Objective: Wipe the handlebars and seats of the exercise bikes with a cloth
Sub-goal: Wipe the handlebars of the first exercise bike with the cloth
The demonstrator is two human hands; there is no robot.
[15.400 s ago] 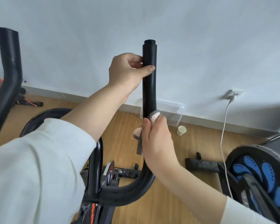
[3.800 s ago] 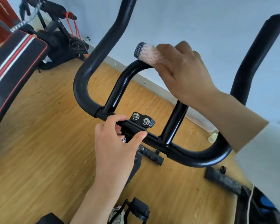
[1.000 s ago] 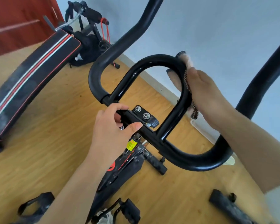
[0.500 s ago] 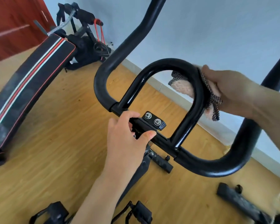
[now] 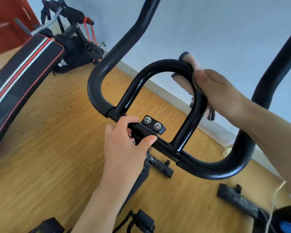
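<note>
The exercise bike's black handlebars [image 5: 97, 91] fill the middle of the view, with a glossy inner loop [image 5: 133, 91] above the clamp with two bolts [image 5: 152, 123]. My right hand [image 5: 218, 91] grips a pink cloth with a black dotted edge [image 5: 181, 81] around the loop's upper right bend. My left hand [image 5: 126, 145] holds the crossbar beside the clamp, thumb under it. The seat is out of view.
A padded sit-up bench [image 5: 22, 71] with red and white stripes lies at left, with more black gym gear [image 5: 74, 42] behind it by the wall. The bike's pedals [image 5: 141, 221] and floor stabilisers [image 5: 238, 199] sit below on the wooden floor.
My right hand slid the cloth from the loop's right side back up toward the upper right bend. My left hand kept its hold by the clamp.
</note>
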